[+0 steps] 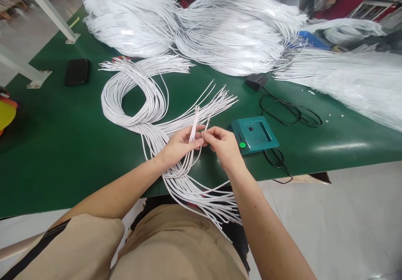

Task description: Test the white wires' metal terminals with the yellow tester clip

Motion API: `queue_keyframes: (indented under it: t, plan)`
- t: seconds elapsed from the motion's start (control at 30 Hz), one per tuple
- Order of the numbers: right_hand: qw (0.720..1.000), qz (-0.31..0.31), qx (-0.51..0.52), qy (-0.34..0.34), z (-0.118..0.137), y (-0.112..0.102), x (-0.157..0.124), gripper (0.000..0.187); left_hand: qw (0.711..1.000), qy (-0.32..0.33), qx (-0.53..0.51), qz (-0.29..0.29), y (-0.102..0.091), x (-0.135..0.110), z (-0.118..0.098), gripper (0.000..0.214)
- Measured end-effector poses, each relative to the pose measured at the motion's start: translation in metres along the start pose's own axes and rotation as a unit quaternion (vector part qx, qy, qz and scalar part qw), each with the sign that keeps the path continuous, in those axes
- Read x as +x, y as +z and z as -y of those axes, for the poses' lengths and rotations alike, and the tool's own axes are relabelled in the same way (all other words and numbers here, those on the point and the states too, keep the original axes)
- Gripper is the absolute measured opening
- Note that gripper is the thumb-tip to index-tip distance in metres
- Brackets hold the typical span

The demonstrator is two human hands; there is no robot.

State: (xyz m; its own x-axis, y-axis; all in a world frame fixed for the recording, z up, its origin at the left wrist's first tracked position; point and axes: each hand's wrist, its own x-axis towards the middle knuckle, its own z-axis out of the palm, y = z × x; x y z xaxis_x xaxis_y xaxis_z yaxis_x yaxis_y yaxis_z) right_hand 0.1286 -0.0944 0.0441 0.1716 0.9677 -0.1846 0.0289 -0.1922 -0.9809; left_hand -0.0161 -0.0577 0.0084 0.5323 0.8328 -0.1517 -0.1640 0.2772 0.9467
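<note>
Several white wires (193, 135) stand bunched in my left hand (180, 145), their tips pointing up past the thumb. My right hand (221, 144) pinches a single white wire (206, 125) near its end, close beside the left fingertips. Under both hands a loose bundle of white wires (157, 139) runs across the table and hangs over its front edge towards my lap. Behind the left hand the same wires form a coil (108, 99). Right of my right hand sits a teal device (256, 135) with a square recess and a green dot.
Large heaps of white wires (226, 28) cover the back of the green table (63, 146). A black adapter (256, 81) with a cord lies behind the teal device. At the left are a black flat case (77, 71) and metal posts (52, 9). People stand beyond the table.
</note>
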Motion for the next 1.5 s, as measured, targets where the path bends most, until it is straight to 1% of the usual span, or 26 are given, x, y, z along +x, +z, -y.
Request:
queue_keyframes:
  t: [0.1, 0.2, 0.3, 0.33, 0.4, 0.47, 0.53, 0.63, 0.73, 0.83, 0.93, 1.0, 1.1, 1.23, 1.33, 1.4, 1.5]
  plan:
    - [1.0, -0.008, 0.023, -0.007, 0.003, 0.002, 0.002, 0.024, 1.0, 0.004, 0.005, -0.005, 0.002, -0.001, -0.003, 0.038]
    - [0.994, -0.052, 0.094, -0.029, 0.005, 0.0, 0.01, 0.025, 1.0, -0.001, -0.003, -0.005, 0.003, -0.003, -0.007, 0.032]
    - [0.98, -0.09, 0.173, -0.04, 0.004, -0.003, 0.015, 0.027, 1.0, -0.012, -0.001, -0.008, 0.004, -0.003, -0.01, 0.031]
    - [0.978, -0.102, 0.179, -0.04, 0.003, -0.003, 0.015, 0.028, 1.0, -0.014, 0.0, -0.008, 0.004, -0.003, -0.01, 0.031]
    - [0.982, -0.116, 0.147, -0.034, 0.002, -0.003, 0.012, 0.031, 1.0, -0.017, -0.001, -0.007, 0.005, -0.004, -0.011, 0.031]
    - [0.99, -0.11, 0.087, -0.032, 0.003, -0.001, 0.008, 0.031, 1.0, -0.02, -0.001, -0.002, 0.006, -0.004, -0.01, 0.031]
    - [0.993, -0.099, 0.048, -0.036, 0.005, 0.001, 0.004, 0.028, 1.0, -0.021, 0.003, 0.007, 0.006, -0.005, -0.01, 0.03]
    - [0.994, -0.088, 0.042, -0.04, 0.009, 0.003, 0.0, 0.026, 1.0, -0.018, -0.007, 0.017, 0.007, -0.007, -0.01, 0.032]
    - [0.996, -0.072, 0.044, -0.032, 0.011, 0.005, -0.004, 0.022, 0.999, -0.008, -0.033, 0.009, 0.008, -0.007, -0.009, 0.037]
    - [0.996, -0.039, 0.078, -0.025, 0.008, 0.009, -0.006, 0.02, 0.999, 0.005, -0.033, -0.015, 0.008, -0.006, -0.007, 0.038]
    - [0.99, -0.012, 0.144, 0.0, 0.002, 0.011, -0.006, 0.02, 0.999, 0.014, -0.029, -0.028, 0.008, -0.006, -0.008, 0.041]
    - [0.982, -0.001, 0.188, 0.029, 0.0, 0.011, -0.005, 0.02, 0.999, 0.019, -0.025, -0.023, 0.008, -0.006, -0.009, 0.041]
    - [0.97, 0.025, 0.235, 0.062, 0.0, 0.008, -0.004, 0.026, 1.0, 0.027, -0.015, 0.001, 0.008, -0.006, -0.011, 0.038]
    - [0.971, 0.036, 0.226, 0.07, 0.007, 0.003, 0.0, 0.021, 1.0, 0.024, -0.005, 0.016, 0.009, -0.007, -0.013, 0.036]
    - [0.974, 0.049, 0.207, 0.078, 0.011, 0.003, 0.004, 0.03, 0.999, 0.022, 0.003, 0.031, 0.008, -0.008, -0.013, 0.034]
    - [0.973, 0.063, 0.202, 0.091, 0.013, 0.004, 0.005, 0.031, 0.999, 0.03, 0.009, 0.043, 0.007, -0.009, -0.012, 0.032]
    - [0.965, 0.067, 0.228, 0.108, 0.012, 0.005, 0.004, 0.034, 0.998, 0.036, 0.021, 0.041, 0.005, -0.008, -0.01, 0.03]
